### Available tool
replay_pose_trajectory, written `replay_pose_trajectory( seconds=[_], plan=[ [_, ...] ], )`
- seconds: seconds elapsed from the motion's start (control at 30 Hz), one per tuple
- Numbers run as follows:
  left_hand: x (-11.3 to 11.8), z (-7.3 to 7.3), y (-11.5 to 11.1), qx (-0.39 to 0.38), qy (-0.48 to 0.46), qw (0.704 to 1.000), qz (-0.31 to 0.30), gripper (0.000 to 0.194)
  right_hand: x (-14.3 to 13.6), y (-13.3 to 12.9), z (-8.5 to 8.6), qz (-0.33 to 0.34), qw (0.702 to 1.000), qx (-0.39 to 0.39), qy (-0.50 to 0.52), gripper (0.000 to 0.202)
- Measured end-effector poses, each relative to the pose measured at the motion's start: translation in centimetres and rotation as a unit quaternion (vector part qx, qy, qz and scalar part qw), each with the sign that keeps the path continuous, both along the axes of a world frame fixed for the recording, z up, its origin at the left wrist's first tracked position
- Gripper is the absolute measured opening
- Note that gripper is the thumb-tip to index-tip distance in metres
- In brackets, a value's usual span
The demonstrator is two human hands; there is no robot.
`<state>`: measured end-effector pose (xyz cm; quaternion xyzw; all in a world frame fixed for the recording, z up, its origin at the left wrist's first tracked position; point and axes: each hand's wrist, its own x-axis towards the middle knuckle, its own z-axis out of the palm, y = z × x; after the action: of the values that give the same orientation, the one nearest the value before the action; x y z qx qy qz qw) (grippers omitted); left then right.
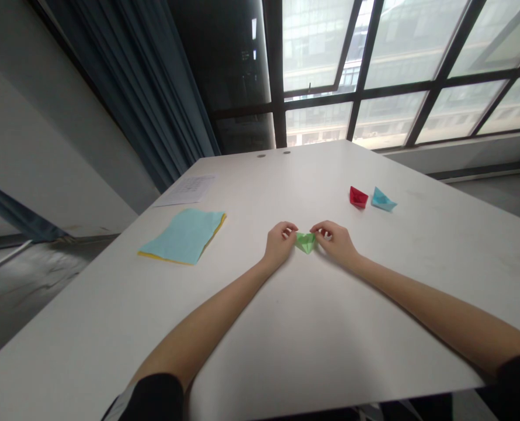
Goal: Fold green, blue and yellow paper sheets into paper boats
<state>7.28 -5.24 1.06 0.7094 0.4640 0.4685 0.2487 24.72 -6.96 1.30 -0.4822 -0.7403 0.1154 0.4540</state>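
Note:
A small folded piece of green paper is held just above or on the white table, between my two hands. My left hand pinches its left corner with thumb and fingertips. On the other side, my right hand grips the right corner in the same way. The paper's lower part comes to a point toward me, and its outer corners are hidden under my fingers. Beyond my right hand sit a red folded paper boat and a light blue folded paper boat, side by side.
A stack of light blue sheets over yellow ones lies to the left on the white table. Behind it is a printed sheet. Two round holes show near the table's far edge, before the windows and a blue curtain.

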Motion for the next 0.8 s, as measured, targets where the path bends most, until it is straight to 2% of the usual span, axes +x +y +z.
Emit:
replay_pose_trajectory(
  seconds=[0.13,0.33,0.63,0.8],
  plan=[
    [-0.1,0.2,-0.3,0.063,0.076,0.995,0.005,0.015,0.0,-0.1,0.1,0.010,1.000,0.010,-0.016,0.016],
    [-0.1,0.6,-1.2,0.131,0.208,0.969,0.003,0.007,-0.1,-0.1,0.1,0.035,0.998,0.033,-0.032,0.015],
    [-0.1,0.1,-0.7,0.118,0.182,0.976,-0.002,0.010,0.0,0.0,0.1,0.056,0.996,0.046,-0.051,0.014],
    [-0.1,-0.1,-0.6,0.114,0.180,0.977,-0.019,0.013,-0.1,0.0,-0.1,0.046,0.997,0.035,-0.047,0.013]
  ],
)
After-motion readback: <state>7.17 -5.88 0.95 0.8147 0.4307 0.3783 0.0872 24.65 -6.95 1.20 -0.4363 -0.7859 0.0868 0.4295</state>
